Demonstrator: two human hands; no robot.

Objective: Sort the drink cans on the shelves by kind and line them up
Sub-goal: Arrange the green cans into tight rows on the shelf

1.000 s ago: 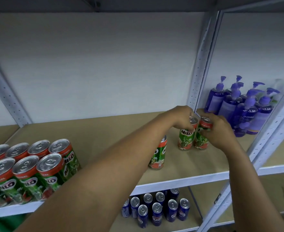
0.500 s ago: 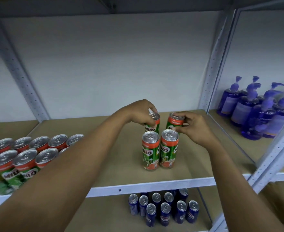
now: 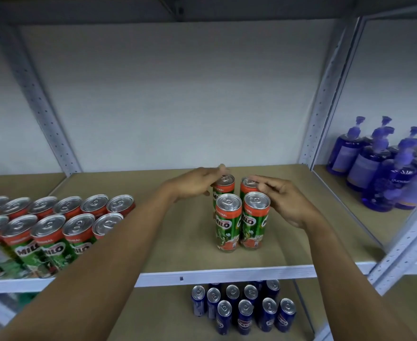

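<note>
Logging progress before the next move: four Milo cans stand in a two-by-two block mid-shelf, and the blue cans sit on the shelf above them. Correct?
Not quite. The head view shows the blue cans on the shelf below, not above. The rest holds: four Milo cans stand in a two-by-two block mid-shelf, with the left hand and right hand at the back pair.

The four Milo cans (image 3: 242, 212) at the centre of the frame are green with an orange-red band under silver tops, white lettering on a dark green patch and an orange-red base, and the block of Milo cans (image 3: 52, 227) at the left edge carries the same green, red and silver pattern. On the lower shelf at bottom centre the small cans (image 3: 244, 313) are deep blue with silver tops. At the right, the pump bottles (image 3: 384, 163) are purple with pale lilac labels, against light grey uprights (image 3: 325, 94), a tan shelf board (image 3: 173, 242) and a whitish back wall (image 3: 178, 94).
</note>
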